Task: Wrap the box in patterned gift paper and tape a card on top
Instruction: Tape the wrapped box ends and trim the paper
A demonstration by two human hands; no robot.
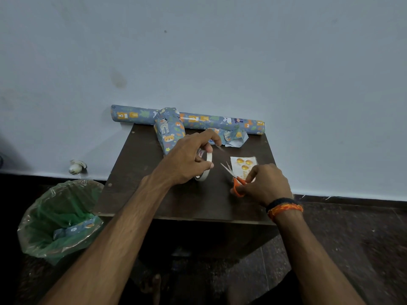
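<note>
Orange handles poke out of the right hand (265, 186), which curls round the scissors (234, 176). Blades are spread a bit & point up-left, w/ tips near the tape. A black & orange band (284, 208) sits on that wrist.

Under the hand lies the card (243, 165), white w/ 3 gold blobs. It's flat on the dark wood table (187, 199), partly hid by the fingers.

Left hand (187, 160) grips the tape roll (206, 165), which stands on its edge. Thumb & fingers curl round the roll, and the tips up top pinch what looks like a thin bit of tape. It's too blurry to be sure.

Down on the left, on the floor, is a bin (59, 219) w/ a green bag. A scrap of the blue paper is inside it.

Further back, the wrapped box (168, 130) lies on the table's far left part, right behind the left hand. It's all covered in blue paper w/ bears & a zebra. One end leans on the paper roll (189, 119), which lies along the wall (198, 51) at the back edge of the table.

Near the box, to the right, is a crumpled offcut (233, 137) of the same paper, just in front of the roll.
</note>
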